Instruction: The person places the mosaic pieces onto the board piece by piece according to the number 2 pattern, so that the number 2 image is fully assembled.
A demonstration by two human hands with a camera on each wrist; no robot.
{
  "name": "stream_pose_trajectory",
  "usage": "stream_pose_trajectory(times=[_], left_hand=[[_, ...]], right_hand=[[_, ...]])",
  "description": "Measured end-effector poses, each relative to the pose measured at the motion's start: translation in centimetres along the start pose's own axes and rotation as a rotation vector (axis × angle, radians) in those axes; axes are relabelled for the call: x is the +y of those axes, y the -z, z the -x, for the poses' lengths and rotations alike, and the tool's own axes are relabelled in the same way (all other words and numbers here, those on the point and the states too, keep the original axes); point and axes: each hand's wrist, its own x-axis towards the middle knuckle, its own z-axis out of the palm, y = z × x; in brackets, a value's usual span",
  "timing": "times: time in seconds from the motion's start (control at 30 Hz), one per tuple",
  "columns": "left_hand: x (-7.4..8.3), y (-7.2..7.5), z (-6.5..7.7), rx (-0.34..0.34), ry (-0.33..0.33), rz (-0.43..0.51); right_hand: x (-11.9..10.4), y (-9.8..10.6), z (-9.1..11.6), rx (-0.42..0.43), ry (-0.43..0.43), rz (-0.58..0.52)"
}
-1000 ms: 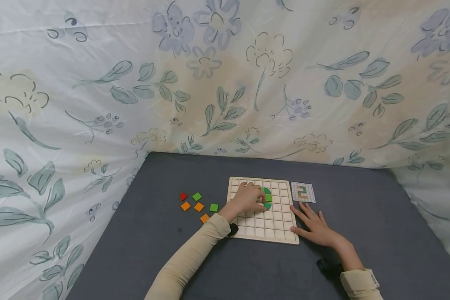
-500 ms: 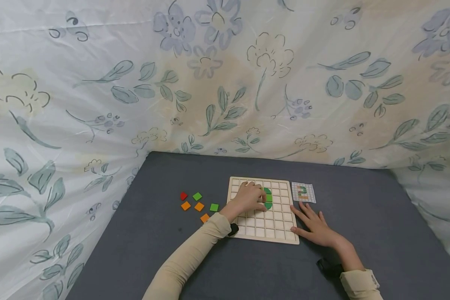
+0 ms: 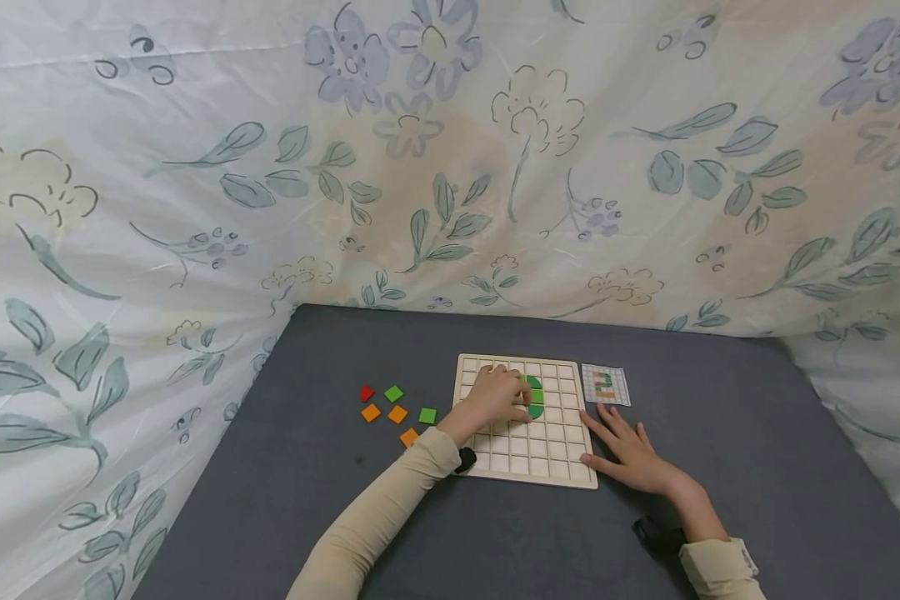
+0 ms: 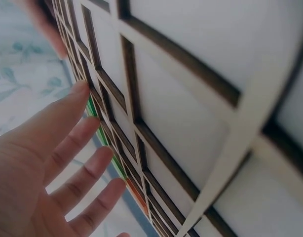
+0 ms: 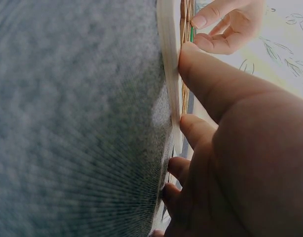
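Observation:
A wooden grid board [image 3: 528, 478] lies on the dark table. My left hand [image 3: 495, 396] reaches over its upper left part, fingertips touching it beside a green square tile [image 3: 537, 396]. Above and below that tile sit dark green rounded pieces, the upper rounded piece [image 3: 535, 382] and the lower rounded piece [image 3: 536, 412]. In the left wrist view the left fingers are slightly bent and apart, and an orange piece [image 4: 136, 195] shows in the grid past them. My right hand [image 3: 633, 458] rests at the board's right edge, fingers spread, thumb [image 5: 210, 74] on the rim.
Left of the board lie loose tiles: a red piece [image 3: 367, 392], green squares such as this green tile [image 3: 393, 393], and several orange squares, one orange tile [image 3: 371, 412] among them. A printed pattern card [image 3: 617, 398] lies right of the board. A floral cloth [image 3: 450, 167] hangs behind.

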Motion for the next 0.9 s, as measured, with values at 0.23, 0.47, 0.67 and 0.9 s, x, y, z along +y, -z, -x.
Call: stream_pose_trajectory(times=[0.23, 0.47, 0.67, 0.9], left_hand=[[-0.19, -0.16, 0.18, 0.001, 0.005, 0.015], [-0.3, -0.13, 0.29, -0.002, 0.002, 0.025], [-0.36, -0.04, 0.51, 0.007, -0.002, 0.043], [-0.88, -0.17, 0.93, 0.032, 0.002, 0.096]], right_hand=[[-0.6, 0.45, 0.01, -0.055, -0.047, 0.012], [-0.44, 0.32, 0.02, -0.045, -0.048, 0.017], [-0.18, 0.18, 0.0, -0.041, -0.046, 0.018], [-0.17, 0.27, -0.05, -0.044, -0.044, 0.013]])
